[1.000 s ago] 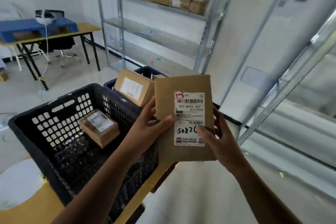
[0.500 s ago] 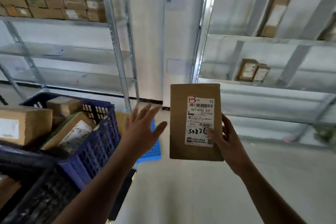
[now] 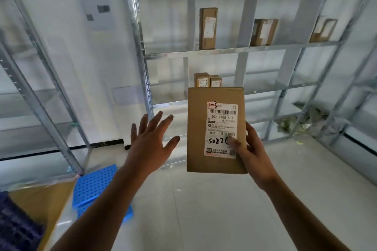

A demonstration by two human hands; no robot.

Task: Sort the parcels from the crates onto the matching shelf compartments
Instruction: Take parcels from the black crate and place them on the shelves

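Parcel (image 3: 216, 130) label (image 3: 221, 130): "1-3", "507-N705 A37", "N705", "5082".

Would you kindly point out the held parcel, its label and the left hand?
parcel (image 3: 196, 130), head view: bare cardboard face
label (image 3: 221, 129), head view: printed middle
left hand (image 3: 151, 146), head view: back of hand

metal shelf rack (image 3: 240, 50) split into compartments. one level carries a tall parcel (image 3: 208, 27), a second parcel (image 3: 264, 31) and a third parcel (image 3: 323, 29), each upright in its own compartment. below, two small parcels (image 3: 202, 81) stand side by side. crumpled material (image 3: 304, 117), perhaps plastic, lies lower right.
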